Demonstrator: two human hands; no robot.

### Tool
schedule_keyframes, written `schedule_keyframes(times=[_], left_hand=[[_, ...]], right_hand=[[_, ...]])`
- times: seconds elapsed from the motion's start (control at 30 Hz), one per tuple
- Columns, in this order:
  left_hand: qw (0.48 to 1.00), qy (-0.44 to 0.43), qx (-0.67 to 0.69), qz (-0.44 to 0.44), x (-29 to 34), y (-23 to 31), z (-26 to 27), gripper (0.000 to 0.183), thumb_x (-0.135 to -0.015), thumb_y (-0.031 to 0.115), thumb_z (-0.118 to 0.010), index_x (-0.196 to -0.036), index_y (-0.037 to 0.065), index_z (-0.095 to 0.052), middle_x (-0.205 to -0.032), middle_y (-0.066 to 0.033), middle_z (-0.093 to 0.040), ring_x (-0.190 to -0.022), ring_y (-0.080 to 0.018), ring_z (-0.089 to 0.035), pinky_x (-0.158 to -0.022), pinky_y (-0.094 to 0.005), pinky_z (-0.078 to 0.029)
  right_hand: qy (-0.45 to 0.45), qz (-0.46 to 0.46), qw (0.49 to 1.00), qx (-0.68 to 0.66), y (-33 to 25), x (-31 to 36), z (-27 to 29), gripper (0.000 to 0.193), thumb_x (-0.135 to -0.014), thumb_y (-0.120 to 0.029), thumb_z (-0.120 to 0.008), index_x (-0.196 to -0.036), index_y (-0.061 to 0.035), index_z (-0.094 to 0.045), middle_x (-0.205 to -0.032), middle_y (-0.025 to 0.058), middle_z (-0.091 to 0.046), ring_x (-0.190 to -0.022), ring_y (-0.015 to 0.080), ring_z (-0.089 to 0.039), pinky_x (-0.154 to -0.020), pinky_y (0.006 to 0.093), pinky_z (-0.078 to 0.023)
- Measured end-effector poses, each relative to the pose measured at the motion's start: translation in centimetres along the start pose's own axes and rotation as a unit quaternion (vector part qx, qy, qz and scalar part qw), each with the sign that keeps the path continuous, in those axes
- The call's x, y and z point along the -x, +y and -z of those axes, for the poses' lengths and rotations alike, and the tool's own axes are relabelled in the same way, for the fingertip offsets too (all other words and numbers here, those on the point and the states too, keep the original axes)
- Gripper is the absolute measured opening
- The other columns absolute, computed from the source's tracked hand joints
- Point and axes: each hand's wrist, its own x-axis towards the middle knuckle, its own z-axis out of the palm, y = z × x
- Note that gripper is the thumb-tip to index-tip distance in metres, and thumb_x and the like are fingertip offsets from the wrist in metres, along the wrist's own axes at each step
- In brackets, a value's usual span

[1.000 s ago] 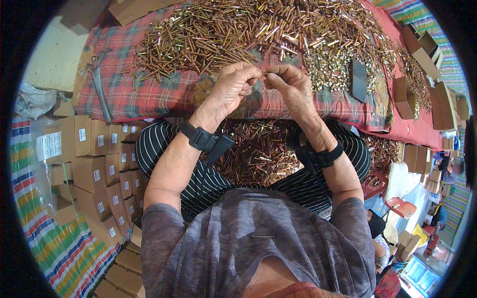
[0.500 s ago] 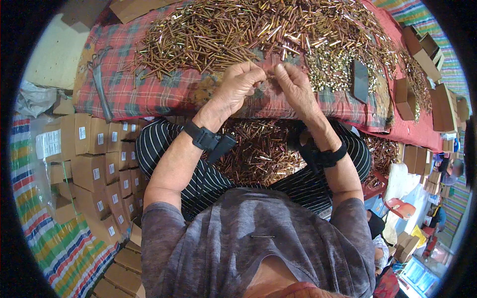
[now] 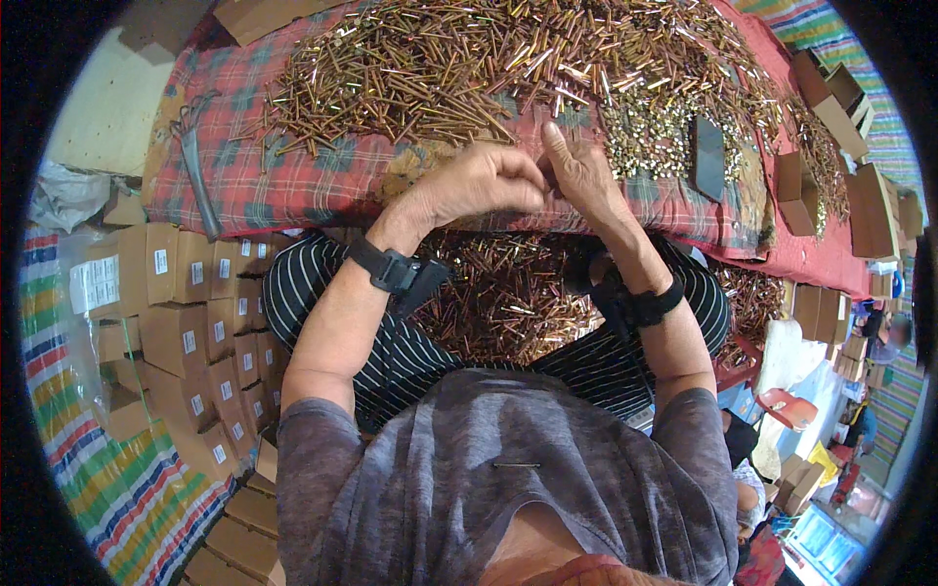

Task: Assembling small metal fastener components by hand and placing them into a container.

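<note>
My left hand is over the near part of the plaid cloth, palm down, its fingers bent toward the other hand. Beside it on the right, my right hand has its thumb raised and its fingers curled in. The fingertips almost meet, and whatever lies in them is hidden. Beyond the hands spreads a large heap of long copper-coloured bolts. Small brass-coloured nuts lie in a pile to the right of my right hand. More metal pieces fill the space between my knees, below the cloth's edge.
A dark flat slab like a phone lies on the nuts. At the cloth's left is a long grey metal tool. Stacked cardboard boxes stand on the left, open cartons on the right. A red chair is farther right.
My left hand has turned palm down and come lower, its fingers no longer pinched at the right fingertips. The right hand's thumb has lifted; that hand has barely moved.
</note>
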Motion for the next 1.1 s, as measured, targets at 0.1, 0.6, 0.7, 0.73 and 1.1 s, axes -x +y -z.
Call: schedule_keyframes(times=[0.1,0.6,0.7,0.73,1.1], left_hand=[[0.977,0.092,-0.188,0.029,0.6,-1.6,0.7,0.019,-0.073,0.018,-0.068,-0.083,0.002,-0.065,-0.076,-0.0042,-0.064,-0.066,-0.0124,-0.058,-0.063,-0.0291,-0.047],[0.85,0.331,-0.369,0.178,-1.0,-4.4,0.2,0.021,-0.062,0.02,-0.067,-0.058,0.001,-0.058,-0.058,-0.0134,-0.06,-0.057,-0.03,-0.059,-0.057,-0.0365,-0.047],[0.882,0.348,-0.277,0.155,-0.8,-4.5,0.3,0.021,-0.064,0.019,-0.066,-0.062,0.0,-0.058,-0.063,-0.0146,-0.061,-0.062,-0.0309,-0.06,-0.06,-0.0375,-0.047],[0.874,0.344,-0.322,0.123,-0.8,-4.4,0.4,0.02,-0.064,0.019,-0.066,-0.069,0.0,-0.06,-0.068,-0.0161,-0.062,-0.065,-0.0309,-0.06,-0.063,-0.0378,-0.048],[0.899,0.315,-0.272,0.135,-1.3,-4.6,1.1,0.024,-0.07,0.012,-0.065,-0.09,-0.001,-0.062,-0.074,-0.0142,-0.064,-0.062,-0.0205,-0.061,-0.057,-0.0296,-0.047]], right_hand=[[0.133,0.091,0.961,0.224,-0.3,-0.8,0.4,0.051,-0.088,-0.045,-0.045,-0.079,0.0018,-0.063,-0.064,0.0163,-0.06,-0.062,0.0293,-0.061,-0.06,0.0366,-0.046],[0.127,0.134,0.932,0.313,3.3,-6.4,-3.7,0.02,-0.075,-0.018,-0.057,-0.09,-0.0039,-0.059,-0.084,0.0193,-0.062,-0.081,0.037,-0.059,-0.072,0.0442,-0.048],[0.127,0.172,0.946,0.243,3.8,-6.1,-3.4,0.022,-0.074,-0.021,-0.055,-0.087,-0.0029,-0.058,-0.082,0.022,-0.062,-0.08,0.0389,-0.06,-0.071,0.0455,-0.048],[0.127,0.156,0.938,0.282,3.7,-6.0,-3.4,0.023,-0.075,-0.022,-0.054,-0.086,-0.0023,-0.058,-0.082,0.0228,-0.061,-0.079,0.0391,-0.06,-0.07,0.046,-0.048],[0.189,0.161,0.928,0.277,2.5,-6.0,-1.2,0.02,-0.075,-0.021,-0.058,-0.077,-0.0013,-0.058,-0.074,0.0207,-0.061,-0.071,0.0375,-0.061,-0.062,0.0439,-0.048]])
